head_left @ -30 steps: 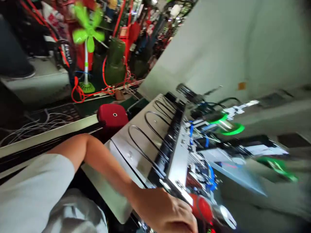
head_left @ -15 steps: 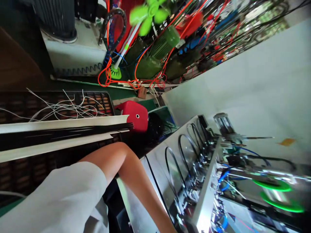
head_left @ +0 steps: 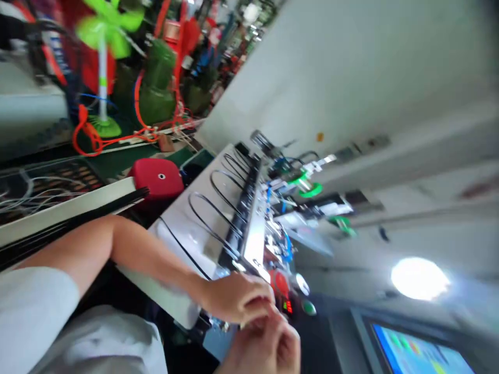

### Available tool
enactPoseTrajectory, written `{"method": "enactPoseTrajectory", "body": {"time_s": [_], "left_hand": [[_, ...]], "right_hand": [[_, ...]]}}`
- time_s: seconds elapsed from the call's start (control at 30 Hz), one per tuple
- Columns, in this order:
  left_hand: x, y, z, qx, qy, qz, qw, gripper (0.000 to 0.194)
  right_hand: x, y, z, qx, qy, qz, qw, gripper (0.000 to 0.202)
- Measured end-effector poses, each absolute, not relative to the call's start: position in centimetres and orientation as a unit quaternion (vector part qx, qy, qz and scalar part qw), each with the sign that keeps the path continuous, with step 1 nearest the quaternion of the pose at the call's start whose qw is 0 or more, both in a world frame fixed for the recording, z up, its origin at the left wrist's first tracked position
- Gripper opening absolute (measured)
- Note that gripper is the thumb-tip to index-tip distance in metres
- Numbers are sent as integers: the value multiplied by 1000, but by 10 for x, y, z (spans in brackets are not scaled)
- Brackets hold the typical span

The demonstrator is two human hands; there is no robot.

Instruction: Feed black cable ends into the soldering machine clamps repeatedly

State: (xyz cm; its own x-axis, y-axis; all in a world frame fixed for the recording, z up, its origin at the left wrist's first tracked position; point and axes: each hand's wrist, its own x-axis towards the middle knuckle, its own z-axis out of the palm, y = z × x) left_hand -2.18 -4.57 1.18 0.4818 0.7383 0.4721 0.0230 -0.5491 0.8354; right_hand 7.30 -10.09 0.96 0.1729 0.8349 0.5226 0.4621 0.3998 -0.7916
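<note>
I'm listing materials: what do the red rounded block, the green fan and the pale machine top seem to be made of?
Red rounded block: likely moulded plastic, semi-matt, from its even colour and soft corners.
Green fan: probably smooth plastic, mostly one even bright green.
Pale machine top: perhaps metal, painted or bare; it shows soft glare; blur hides any grain.

The left hand [head_left: 239, 298] and right hand [head_left: 267, 340] come together near a round red knob [head_left: 280, 283]. A bright green fan [head_left: 103, 78] stands farther off, to the left.
</note>
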Motion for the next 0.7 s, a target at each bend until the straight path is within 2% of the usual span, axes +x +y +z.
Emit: {"method": "enactPoseTrajectory", "body": {"time_s": [0.07,0.13,0.4,0.7], "left_hand": [[-25,-43,13,762,257,423,417,15],[-28,-33,17,775,287,382,414,18],[-21,7,9,812,431,140,367,25],[-10,3,-2,802,471,87,356,32]], "right_hand": [[86,-97,-5,-537,-486,197,661,31],[104,-95,-13,-536,-396,258,699,33],[176,-116,-40,-569,-315,301,697,28],[179,-115,-55,-579,-345,338,657,25]]}}
